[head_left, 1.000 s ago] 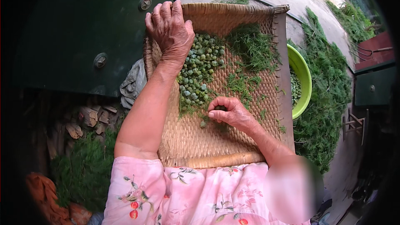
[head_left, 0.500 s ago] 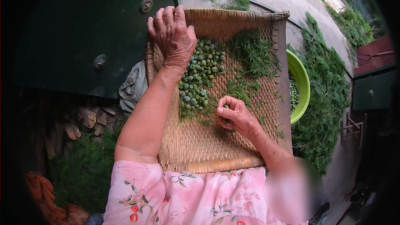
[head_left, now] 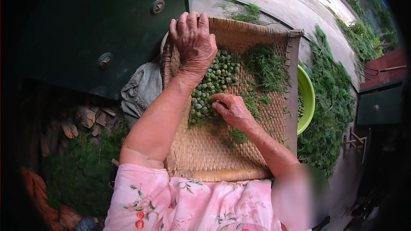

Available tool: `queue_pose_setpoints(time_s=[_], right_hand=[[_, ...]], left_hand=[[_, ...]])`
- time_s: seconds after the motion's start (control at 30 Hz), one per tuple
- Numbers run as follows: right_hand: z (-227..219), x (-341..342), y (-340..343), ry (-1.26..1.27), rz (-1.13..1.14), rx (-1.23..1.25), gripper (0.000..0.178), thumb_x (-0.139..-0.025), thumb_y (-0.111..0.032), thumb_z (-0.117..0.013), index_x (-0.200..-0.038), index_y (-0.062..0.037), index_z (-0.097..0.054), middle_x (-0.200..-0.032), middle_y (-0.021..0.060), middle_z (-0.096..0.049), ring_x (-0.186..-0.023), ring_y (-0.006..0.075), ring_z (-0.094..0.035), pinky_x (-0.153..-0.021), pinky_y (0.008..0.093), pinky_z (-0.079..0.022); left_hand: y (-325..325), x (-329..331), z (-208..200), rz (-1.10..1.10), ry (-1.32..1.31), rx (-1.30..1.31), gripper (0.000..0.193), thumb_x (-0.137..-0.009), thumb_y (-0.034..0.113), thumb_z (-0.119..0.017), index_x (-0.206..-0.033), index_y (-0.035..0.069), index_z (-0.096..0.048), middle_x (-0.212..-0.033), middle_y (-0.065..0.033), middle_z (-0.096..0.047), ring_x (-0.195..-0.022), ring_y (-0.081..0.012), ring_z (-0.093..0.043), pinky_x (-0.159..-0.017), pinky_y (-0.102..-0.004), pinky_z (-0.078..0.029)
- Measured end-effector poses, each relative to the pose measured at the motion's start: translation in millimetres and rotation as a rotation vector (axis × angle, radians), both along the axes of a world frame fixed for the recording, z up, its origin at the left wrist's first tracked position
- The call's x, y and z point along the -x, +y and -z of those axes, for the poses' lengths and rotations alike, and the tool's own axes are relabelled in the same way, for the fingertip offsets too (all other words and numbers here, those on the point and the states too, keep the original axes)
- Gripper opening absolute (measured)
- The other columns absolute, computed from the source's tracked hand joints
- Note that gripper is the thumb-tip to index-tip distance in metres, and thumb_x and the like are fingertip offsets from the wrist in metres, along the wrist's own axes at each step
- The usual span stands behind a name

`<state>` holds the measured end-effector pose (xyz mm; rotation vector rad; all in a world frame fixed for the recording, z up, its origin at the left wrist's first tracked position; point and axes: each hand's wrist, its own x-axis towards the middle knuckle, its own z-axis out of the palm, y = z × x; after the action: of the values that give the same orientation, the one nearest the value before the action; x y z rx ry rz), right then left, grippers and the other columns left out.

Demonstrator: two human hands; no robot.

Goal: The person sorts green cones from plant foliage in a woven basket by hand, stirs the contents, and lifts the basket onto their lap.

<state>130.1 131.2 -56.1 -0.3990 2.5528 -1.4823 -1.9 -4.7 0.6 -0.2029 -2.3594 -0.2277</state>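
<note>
A woven winnowing basket [head_left: 205,154] rests against my lap, its far side raised. My left hand [head_left: 192,42] is closed over its far left rim. Below that hand, a heap of small round green cones [head_left: 216,77] lies along the basket's left part. My right hand [head_left: 231,111] is at the near right edge of the heap, thumb and fingers pinched together among the cones; what they hold is hidden. Feathery green sprigs [head_left: 267,70] form a clump at the far right, with smaller bits scattered beside the right hand. One loose sprig [head_left: 238,136] lies just below the right wrist.
A lime-green tub [head_left: 306,100] with more cones stands right of the basket. Cut green branches [head_left: 327,102] cover the ground beyond it. A dark green door [head_left: 107,25], a grey cloth bag [head_left: 143,87] and split firewood [head_left: 85,115] are on the left.
My right hand has moved left into the cones; earlier it held green cones over bare weave. A sprig now shows near its wrist. The basket and left hand sit slightly lower and farther right in view.
</note>
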Motion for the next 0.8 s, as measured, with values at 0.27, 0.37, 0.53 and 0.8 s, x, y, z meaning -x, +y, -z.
queue_pose_setpoints(time_s=[0.27, 0.37, 0.53, 0.8], right_hand=[[-16, -13, 38, -0.63, 0.055, 0.34, 0.015, -0.087, -0.02, -0.065, -0.086, -0.0052, -0.063, -0.065, -0.0037, -0.049, -0.055, 0.0058, -0.046, -0.05, 0.0227, -0.036], [-10, -21, 36, -0.643, 0.168, 0.356, 0.012, -0.083, -0.014, -0.068, -0.087, -0.0042, -0.063, -0.069, 0.0004, -0.054, -0.058, 0.011, -0.051, -0.052, 0.0257, -0.041], [-3, -36, 16, 0.08, -0.105, -0.186, 0.021, -0.079, -0.009, -0.067, -0.098, -0.0035, -0.061, -0.085, 0.0135, -0.06, -0.08, 0.0324, -0.059, -0.07, 0.0377, -0.048], [-11, -26, 40, -0.718, 0.148, 0.79, 0.025, -0.085, -0.026, -0.068, -0.099, -0.008, -0.056, -0.088, 0.0008, -0.058, -0.065, 0.0079, -0.055, -0.048, 0.0215, -0.04]], left_hand=[[-6, 0, 3, -0.008, 0.018, -0.001, 0.064, -0.064, 0.024, -0.078, -0.122, 0.011, -0.055, -0.122, -0.0061, -0.05, -0.121, -0.0252, -0.041, -0.105, -0.0507, -0.024], [-5, 0, 2, -0.008, 0.017, 0.002, 0.064, -0.063, 0.024, -0.078, -0.122, 0.011, -0.055, -0.121, -0.006, -0.05, -0.121, -0.0253, -0.041, -0.105, -0.0506, -0.025], [-3, 3, 3, -0.013, 0.03, 0.014, 0.063, -0.064, 0.025, -0.078, -0.121, 0.011, -0.055, -0.121, -0.0057, -0.05, -0.121, -0.0252, -0.041, -0.106, -0.0503, -0.024], [-4, 2, 5, 0.018, 0.055, 0.014, 0.059, -0.064, 0.022, -0.076, -0.118, 0.011, -0.053, -0.119, -0.0062, -0.049, -0.12, -0.0256, -0.041, -0.105, -0.0512, -0.024]])
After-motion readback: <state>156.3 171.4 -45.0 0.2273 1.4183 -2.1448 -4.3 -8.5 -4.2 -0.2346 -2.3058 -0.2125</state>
